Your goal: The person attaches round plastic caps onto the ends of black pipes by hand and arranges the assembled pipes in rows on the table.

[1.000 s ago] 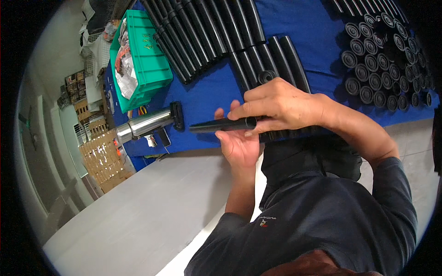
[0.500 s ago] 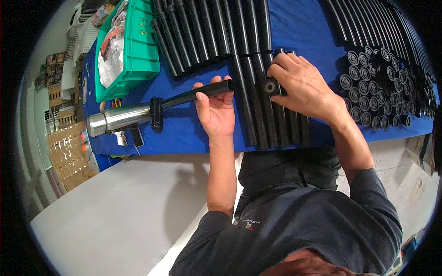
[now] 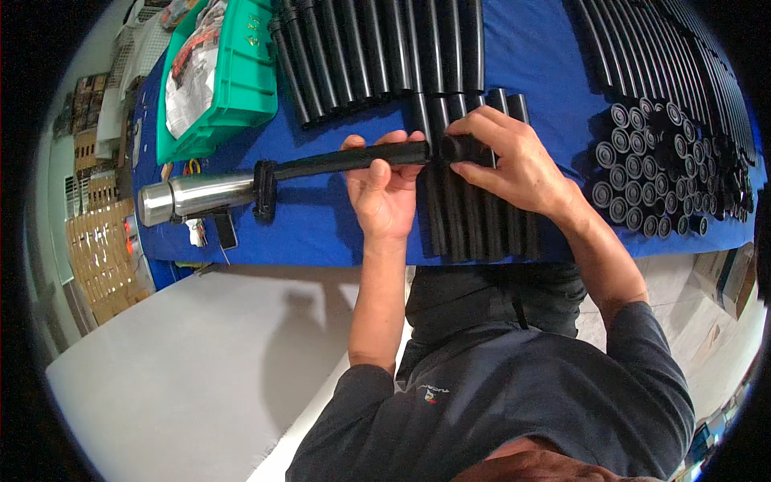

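My left hand [image 3: 379, 202] is closed around a black tube [image 3: 329, 163], held nearly level with its open end to the right. The tube's far left end reaches a short black upright piece [image 3: 264, 193]; whether they are joined I cannot tell. In my right hand [image 3: 522, 161] is a short black cylindrical cap [image 3: 458, 149], pinched between thumb and fingers. The cap lies in line with the tube's open end, very close to it; whether they touch is unclear. Beneath both hands lies a row of black tubes [image 3: 480, 221] on the blue cloth.
A steel flask [image 3: 210, 193] lies at left, with a phone [image 3: 225, 230] beside it. Behind stands a green crate [image 3: 249, 88] holding crumpled packaging. More black tubes [image 3: 345, 56] lie at the back. Several round black caps [image 3: 634, 169] stand grouped at right on the blue cloth [image 3: 530, 48].
My right hand has turned the cap so it points left and brought it to the tube's end. My left hand has shifted the tube slightly right.
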Demonstrator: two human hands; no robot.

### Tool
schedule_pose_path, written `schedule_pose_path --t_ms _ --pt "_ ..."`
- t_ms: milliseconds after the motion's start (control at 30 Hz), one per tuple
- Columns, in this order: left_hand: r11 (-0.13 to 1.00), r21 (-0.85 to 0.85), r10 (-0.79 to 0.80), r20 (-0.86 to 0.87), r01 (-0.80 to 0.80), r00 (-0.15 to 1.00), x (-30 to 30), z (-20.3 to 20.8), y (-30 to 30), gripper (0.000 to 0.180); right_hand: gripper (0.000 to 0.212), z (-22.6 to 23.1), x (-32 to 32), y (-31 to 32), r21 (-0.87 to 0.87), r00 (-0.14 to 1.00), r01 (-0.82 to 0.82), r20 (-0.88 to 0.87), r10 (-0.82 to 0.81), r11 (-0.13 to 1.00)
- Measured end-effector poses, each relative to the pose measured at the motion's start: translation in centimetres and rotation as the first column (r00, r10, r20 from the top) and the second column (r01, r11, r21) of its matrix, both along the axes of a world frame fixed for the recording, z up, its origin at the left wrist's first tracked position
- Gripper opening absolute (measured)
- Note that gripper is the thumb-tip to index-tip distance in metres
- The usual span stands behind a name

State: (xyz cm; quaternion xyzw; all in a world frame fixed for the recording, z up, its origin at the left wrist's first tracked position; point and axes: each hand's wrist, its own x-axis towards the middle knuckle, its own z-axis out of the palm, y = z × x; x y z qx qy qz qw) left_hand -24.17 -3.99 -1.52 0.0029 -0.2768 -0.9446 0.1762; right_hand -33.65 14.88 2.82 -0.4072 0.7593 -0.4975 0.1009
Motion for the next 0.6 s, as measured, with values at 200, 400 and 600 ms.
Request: schedule_pose_path --t_ms 200,400,600 --pt "0.995 -0.100 0.015 0.021 -0.012 1.000 -0.3 0.4 1.0 0.045 0.046 0.7 0.6 -0.3 -0.029 0.997 0.036 0.075 -0.033 0.999" --pt "0.995 -0.095 0.038 0.027 -0.035 0.999 -0.2 0.6 1.4 0.042 0.040 0.0 0.5 -0.7 -0.100 1.000 -0.002 0.010 0.003 0.995" --pt "0.988 -0.144 0.061 0.074 -0.049 0.995 -0.2 0.4 1.8 0.041 0.038 -0.3 1.0 -0.9 -0.085 0.999 0.004 -0.032 -0.007 0.996"
